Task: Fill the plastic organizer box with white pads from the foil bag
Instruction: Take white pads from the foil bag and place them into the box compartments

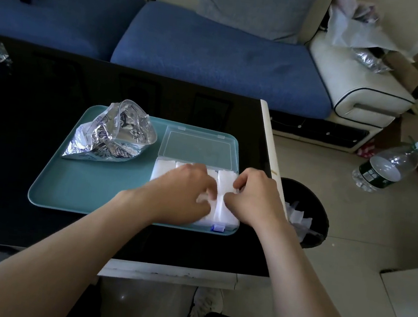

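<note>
Left hand (185, 189) and right hand (255, 194), fingers curled, pinch white square pads (226, 180) inside the open clear plastic organizer box (199, 145).

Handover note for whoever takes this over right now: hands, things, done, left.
Left hand: over the organizer box, pinching one of the white pads in it.
Right hand: fingers curled on pads at the box's right side; grip unclear.
Things: box on the teal tray, lid open flat; foil bag beside it, open.
Done: visible compartments hold pads.
Left: likely seat these pads, close the lid.
</note>
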Tool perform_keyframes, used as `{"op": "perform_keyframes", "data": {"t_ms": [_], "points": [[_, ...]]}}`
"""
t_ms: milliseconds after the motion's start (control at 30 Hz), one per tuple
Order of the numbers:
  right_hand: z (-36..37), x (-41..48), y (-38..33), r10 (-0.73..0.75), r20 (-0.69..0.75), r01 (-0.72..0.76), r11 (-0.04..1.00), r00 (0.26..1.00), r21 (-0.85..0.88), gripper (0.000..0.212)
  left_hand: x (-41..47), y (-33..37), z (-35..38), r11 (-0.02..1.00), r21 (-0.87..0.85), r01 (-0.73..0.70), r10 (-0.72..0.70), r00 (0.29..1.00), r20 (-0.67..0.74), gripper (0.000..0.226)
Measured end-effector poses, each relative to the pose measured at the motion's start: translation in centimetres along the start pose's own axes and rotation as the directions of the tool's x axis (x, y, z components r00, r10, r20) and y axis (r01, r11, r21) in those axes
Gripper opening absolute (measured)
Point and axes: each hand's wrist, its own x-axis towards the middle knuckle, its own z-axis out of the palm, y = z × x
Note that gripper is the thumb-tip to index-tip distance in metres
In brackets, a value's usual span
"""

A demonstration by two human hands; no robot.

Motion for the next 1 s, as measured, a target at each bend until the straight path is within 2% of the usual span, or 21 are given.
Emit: {"op": "perform_keyframes", "data": {"t_ms": [67, 133, 200, 267, 333, 433, 533, 600, 633, 700, 833, 933, 1000], "points": [[0.0, -0.3, -0.9, -0.030, 0.009, 0.030, 0.999, 1.000, -0.025, 0.021, 0.1, -1.0, -0.8, 0.999, -0.030, 0.035, -0.040, 0.977, -0.208, 0.024], [0.4, -0.5, -1.6, -0.041, 0.027, 0.043, 0.995, 0.999, -0.087, 0.016, 0.0, -2.4, -1.6, 0.983, 0.077, 0.168, -0.123, 0.906, -0.406, 0.026], [0.6, -0.4, -2.0, -0.038, 0.031, 0.042, 0.992, 0.999, -0.115, 0.016, -0.3, -3.8, -2.3, 0.934, 0.132, 0.331, -0.214, 0.818, -0.534, 0.029], [0.5, -0.3, -2.2, -0.032, 0.023, 0.035, 0.990, 0.999, -0.138, 0.022, -0.7, -5.2, -2.9, 0.900, 0.132, 0.415, -0.268, 0.766, -0.584, 0.030], [0.4, -0.4, -2.3, -0.038, 0.010, 0.040, 0.982, 0.999, -0.184, 0.024, -1.0, -6.3, -3.2, 0.884, 0.129, 0.448, -0.290, 0.745, -0.600, 0.029], [0.6, -0.3, -2.5, -0.036, -0.061, 0.020, 0.969, 0.998, -0.245, 0.017, -1.1, -6.6, -3.2, 0.901, 0.134, 0.412, -0.260, 0.763, -0.592, 0.030], [0.7, -0.2, -2.2, 0.015, -0.101, -0.039, 0.969, 0.995, -0.245, 0.019, -0.7, -5.5, -2.7, 0.967, 0.136, 0.215, -0.114, 0.845, -0.523, 0.027], [0.6, -0.3, -2.0, 0.010, -0.067, -0.026, 0.972, 0.998, -0.234, 0.028, -0.4, -4.4, -2.0, 0.998, 0.058, 0.017, 0.007, 0.921, -0.389, 0.022], [0.6, -0.4, -1.9, 0.000, -0.048, -0.010, 0.975, 0.999, -0.221, 0.032, -0.4, -3.7, -1.6, 0.999, -0.002, -0.038, 0.035, 0.950, -0.309, 0.022], [0.6, -0.6, -1.4, -0.028, -0.016, 0.024, 0.978, 0.999, -0.206, 0.038, 0.0, -2.5, -0.7, 0.996, -0.062, -0.065, 0.053, 0.982, -0.181, 0.024], [0.4, -0.1, -0.1, -0.072, -0.018, 0.067, 0.977, 0.997, -0.204, 0.029, 0.6, -1.4, 0.8, 0.998, 0.027, -0.058, 0.057, 0.997, 0.051, 0.033], [0.3, 0.1, 0.3, -0.103, -0.016, 0.097, 0.969, 0.995, -0.229, 0.009, 0.8, -1.2, 1.5, 0.998, 0.055, -0.043, 0.034, 0.988, 0.153, 0.045], [0.2, 0.1, 0.6, -0.150, 0.010, 0.149, 0.962, 0.989, -0.230, 0.007, 1.0, -1.2, 2.0, 0.996, 0.090, -0.020, 0.003, 0.984, 0.180, 0.048]]}}
